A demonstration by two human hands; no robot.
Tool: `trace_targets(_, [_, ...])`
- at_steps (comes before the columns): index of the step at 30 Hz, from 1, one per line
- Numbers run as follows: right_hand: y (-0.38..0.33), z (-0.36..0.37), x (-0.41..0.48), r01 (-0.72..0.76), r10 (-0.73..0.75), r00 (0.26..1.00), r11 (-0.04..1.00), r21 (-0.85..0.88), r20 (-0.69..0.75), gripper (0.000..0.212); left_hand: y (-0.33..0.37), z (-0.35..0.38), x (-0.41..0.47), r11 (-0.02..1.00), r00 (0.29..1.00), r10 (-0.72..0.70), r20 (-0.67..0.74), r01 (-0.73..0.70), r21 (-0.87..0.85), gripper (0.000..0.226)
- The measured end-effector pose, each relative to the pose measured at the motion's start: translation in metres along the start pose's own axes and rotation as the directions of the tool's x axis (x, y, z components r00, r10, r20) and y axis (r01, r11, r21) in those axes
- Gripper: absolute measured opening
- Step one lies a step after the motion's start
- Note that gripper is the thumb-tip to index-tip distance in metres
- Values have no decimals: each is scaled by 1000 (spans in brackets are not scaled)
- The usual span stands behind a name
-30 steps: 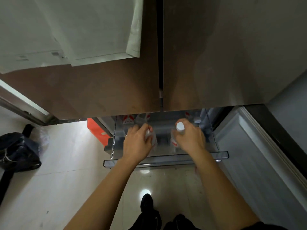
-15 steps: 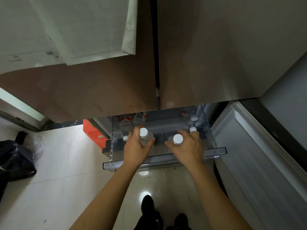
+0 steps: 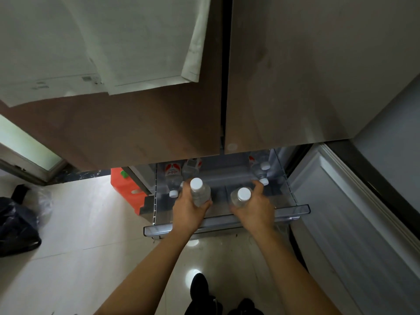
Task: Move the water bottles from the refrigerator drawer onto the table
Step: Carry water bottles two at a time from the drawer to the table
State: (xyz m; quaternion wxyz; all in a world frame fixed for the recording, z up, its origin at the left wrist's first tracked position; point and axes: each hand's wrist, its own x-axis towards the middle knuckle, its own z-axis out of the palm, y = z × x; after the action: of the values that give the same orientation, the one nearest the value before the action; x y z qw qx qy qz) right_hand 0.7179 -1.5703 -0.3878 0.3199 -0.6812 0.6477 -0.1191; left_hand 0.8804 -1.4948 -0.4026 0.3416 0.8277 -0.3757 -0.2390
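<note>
The clear refrigerator drawer (image 3: pixel 293 209) is pulled out below the two closed fridge doors. My left hand (image 3: pixel 187 211) is shut on a clear water bottle with a white cap (image 3: pixel 198 191), held upright above the drawer. My right hand (image 3: pixel 254 210) is shut on a second white-capped water bottle (image 3: pixel 241 196), also lifted. More bottles with red labels lie in the drawer's back left (image 3: pixel 173 176) and back right (image 3: pixel 261 169). The table is out of view.
The opened lower fridge door (image 3: pixel 354 223) stands at the right. An orange box (image 3: pixel 127 189) sits on the floor left of the drawer. A black bag (image 3: pixel 18 226) lies at the far left. White cartons (image 3: pixel 102 42) hang over the fridge top. My feet (image 3: pixel 200 289) are on pale tiles.
Both hands closed around a bottle each inside the drawer and lifted them up toward me; the caps now show clear above the drawer.
</note>
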Motion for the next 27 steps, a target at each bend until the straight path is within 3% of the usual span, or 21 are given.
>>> trace_targets(5, [-4,-12,-10,58,-65,998,975,216,25,69,3,-25,-23,990,992,12,-128,-30,-139,72])
trace_targets(8, [-18,-16,-22,252,-262,965,923,292,-3,64,9,-47,-46,974,971,36,-235,-87,-208,71])
trace_targets(11, [-37,-17,-43,477,-501,865,800,363,-34,66,18,-71,-78,953,929,13,-369,-124,-277,69])
trace_targets(14, [-57,-12,-68,633,-679,732,655,412,-45,66,23,-97,-121,947,845,-30,-534,-146,-285,67])
trace_targets(18, [-84,3,-115,630,-776,626,563,536,79,71,10,-137,-189,956,752,-63,-656,-144,-257,72])
trace_targets(23, [-105,31,-188,523,-796,549,565,639,255,78,-19,-186,-274,965,654,-161,-739,-51,-256,72])
trace_targets(27, [-114,56,-258,573,-870,412,479,665,271,74,-55,-220,-346,957,554,-240,-797,0,-289,69])
